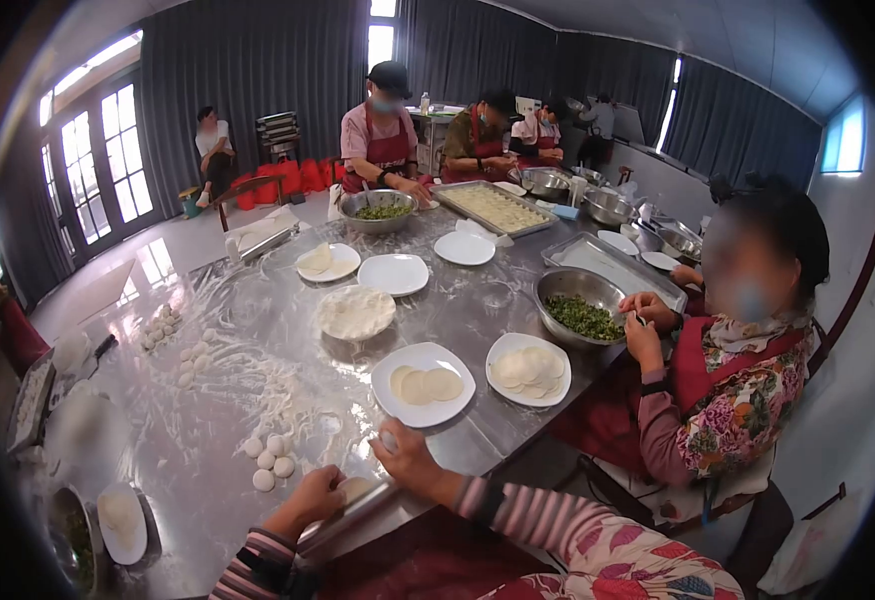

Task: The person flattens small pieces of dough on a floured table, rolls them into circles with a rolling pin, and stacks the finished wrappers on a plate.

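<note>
Table [178, 440], steel and flour-dusted, spreading under the square plate [428, 417] on all sides. Person [718, 400] in flowered sleeves, well right of the square plate, both hands raised by the bowl [598, 283] of chopped greens. Bowl beyond the square plate and to its right. Flour [356, 310], heaped in a dish, beyond the square plate and to its left. Square plate bearing overlapping wrappers [428, 386]; round plate [530, 402] just to its right, stacked with more. Right hand [413, 460] just short of the square plate, closed round a pale thing [389, 439], mostly hidden. Left hand [315, 497] farther left, fingers bent, partly open, tips at a dough disc [356, 490]; cannot tell whether pinching or only touching. Disc short of the square plate, to its left. Dough balls [267, 460] clustered left of the square plate.
</note>
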`<state>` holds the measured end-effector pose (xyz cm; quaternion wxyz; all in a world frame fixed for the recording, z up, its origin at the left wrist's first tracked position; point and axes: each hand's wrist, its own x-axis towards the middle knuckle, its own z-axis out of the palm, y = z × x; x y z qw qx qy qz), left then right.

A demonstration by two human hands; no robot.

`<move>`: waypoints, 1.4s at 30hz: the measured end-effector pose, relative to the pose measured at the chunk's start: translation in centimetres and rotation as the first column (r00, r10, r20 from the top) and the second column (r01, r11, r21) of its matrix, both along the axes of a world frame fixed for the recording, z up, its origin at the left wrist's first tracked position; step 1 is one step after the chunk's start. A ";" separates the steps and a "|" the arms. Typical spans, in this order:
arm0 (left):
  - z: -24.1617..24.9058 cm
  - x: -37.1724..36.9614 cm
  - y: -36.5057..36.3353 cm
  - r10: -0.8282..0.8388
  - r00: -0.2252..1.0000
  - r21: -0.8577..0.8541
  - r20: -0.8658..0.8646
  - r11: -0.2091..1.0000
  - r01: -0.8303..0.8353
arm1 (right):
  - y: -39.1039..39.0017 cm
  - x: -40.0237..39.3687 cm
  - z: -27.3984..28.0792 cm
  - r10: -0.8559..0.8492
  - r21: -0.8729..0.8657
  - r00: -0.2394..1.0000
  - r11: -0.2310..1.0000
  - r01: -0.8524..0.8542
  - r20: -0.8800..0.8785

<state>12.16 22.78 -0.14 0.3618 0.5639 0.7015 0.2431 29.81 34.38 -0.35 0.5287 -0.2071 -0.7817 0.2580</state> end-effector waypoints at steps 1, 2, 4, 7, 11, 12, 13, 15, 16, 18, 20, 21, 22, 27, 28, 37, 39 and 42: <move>1.0 0.5 0.4 0.039 0.999 0.024 -0.037 0.999 -0.039 | 0.6 -1.4 0.2 -0.023 -0.041 0.998 0.999 0.025 0.064; 1.0 0.6 0.8 0.060 0.996 0.026 -0.066 0.998 -0.059 | 1.3 -2.6 0.5 -0.020 -0.035 0.998 0.999 0.022 0.061; 0.2 0.4 1.5 0.054 0.987 0.094 -0.153 0.995 -0.040 | 2.0 -3.9 -0.2 0.004 -0.044 0.993 0.999 0.002 0.116; 1.2 -0.1 1.2 -0.089 0.979 0.074 -0.185 0.992 0.104 | 0.8 -0.8 -0.7 0.044 -0.018 0.974 0.999 -0.041 0.224; -0.2 -0.7 0.3 0.032 0.997 0.122 -0.076 0.992 -0.023 | -2.3 2.7 0.1 -0.021 -0.106 0.998 0.994 0.028 0.064; 0.3 -0.6 -0.1 0.014 0.999 0.088 -0.052 0.996 -0.009 | -1.9 2.8 -0.8 -0.011 -0.229 0.997 0.973 0.027 0.072; 0.7 -0.3 -0.2 -0.016 0.999 0.054 -0.029 0.998 0.018 | -1.7 2.9 -1.4 -0.012 -0.350 0.997 0.936 0.039 0.079; -0.1 -0.2 0.5 -0.003 0.998 0.101 -0.066 0.995 0.010 | -0.1 -0.6 0.0 -0.022 -0.231 0.997 0.972 0.038 0.070; -0.2 -0.1 0.8 0.003 0.995 0.150 -0.103 0.989 0.012 | 0.9 -2.6 0.9 -0.039 -0.105 0.998 0.993 0.045 0.058; 0.7 0.4 1.4 0.042 0.991 0.080 -0.127 0.996 -0.032 | 2.1 -5.2 1.1 -0.022 -0.127 0.997 0.991 0.032 0.080; 0.4 0.3 2.0 0.082 0.987 0.129 -0.135 0.990 -0.064 | 1.9 -5.3 1.3 -0.006 -0.139 0.994 0.990 0.022 0.113; 0.2 0.1 2.2 0.037 0.990 0.075 -0.139 0.997 -0.027 | 1.5 -4.3 1.4 -0.027 -0.115 0.994 0.993 0.039 0.103; 0.2 0.1 2.2 0.043 0.991 0.088 -0.130 0.996 -0.031 | 1.0 -3.0 1.3 -0.047 -0.089 0.994 0.994 0.056 0.098; 0.6 0.2 0.6 0.063 0.996 0.092 -0.058 0.994 -0.057 | -1.3 2.7 -1.3 -0.093 0.031 0.985 0.995 0.090 0.146; 1.1 0.4 0.2 0.059 0.998 0.045 0.009 0.997 -0.060 | -1.5 2.6 -1.8 -0.052 -0.277 0.998 0.959 0.060 0.035; 0.7 0.0 1.9 0.015 0.984 0.056 -0.177 0.998 -0.005 | 0.8 -3.0 1.4 -0.061 -0.095 0.994 0.993 0.070 0.095; -0.4 -0.5 1.8 0.053 0.991 0.093 -0.126 0.995 -0.041 | -0.7 0.1 0.2 -0.070 -0.108 0.992 0.991 0.081 0.107; -0.7 -1.0 1.1 0.097 0.995 0.118 -0.029 0.989 -0.093 | -1.5 1.9 -1.1 -0.044 -0.320 0.998 0.946 0.057 0.046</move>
